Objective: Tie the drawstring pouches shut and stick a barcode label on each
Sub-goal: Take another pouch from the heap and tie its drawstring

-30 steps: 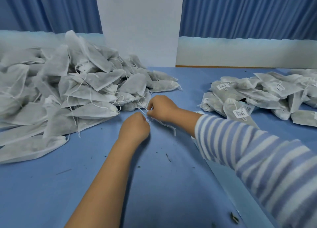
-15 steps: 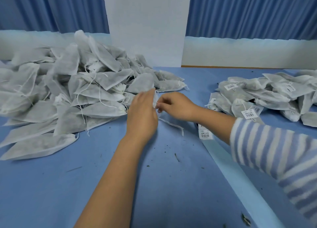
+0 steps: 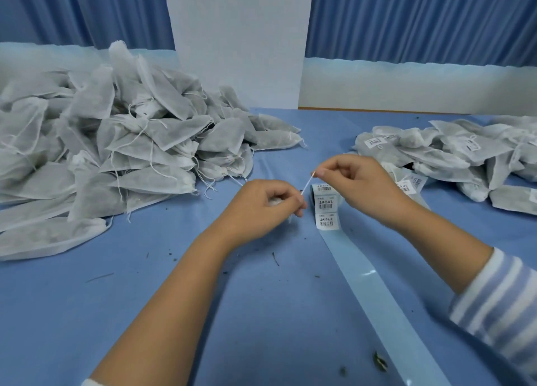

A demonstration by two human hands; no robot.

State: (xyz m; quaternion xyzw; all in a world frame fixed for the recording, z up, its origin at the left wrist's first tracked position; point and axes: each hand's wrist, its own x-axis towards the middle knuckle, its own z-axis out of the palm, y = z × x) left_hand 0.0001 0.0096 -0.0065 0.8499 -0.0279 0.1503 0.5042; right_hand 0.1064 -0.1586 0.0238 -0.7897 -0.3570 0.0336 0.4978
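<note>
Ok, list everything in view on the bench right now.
Unlabelled white fabric drawstring pouches: large heap, white, table left.
Labelled white fabric pouches: smaller heap, white, table right.
White barcode labels: three showing, on pale blue backing strip, centre.
Blue table cloth: one, under everything.
Dark crumbs: several, scattered on cloth.
Blue curtains: two, behind; white panel between.
White drawstring: one, taut between grips.
Left grip: one, holds bunched white pouch.
Right grip: one, pinches drawstring; striped sleeve.

Blue cloth-covered table [image 3: 261, 313] stretching away, pleated blue curtains [image 3: 421, 19] at the back, a plain white panel [image 3: 241, 42] standing between them, a pale wall band [image 3: 406, 86] under the right curtain, dark dried crumbs [image 3: 380, 362] and a thin twig [image 3: 275, 258] on the cloth
</note>
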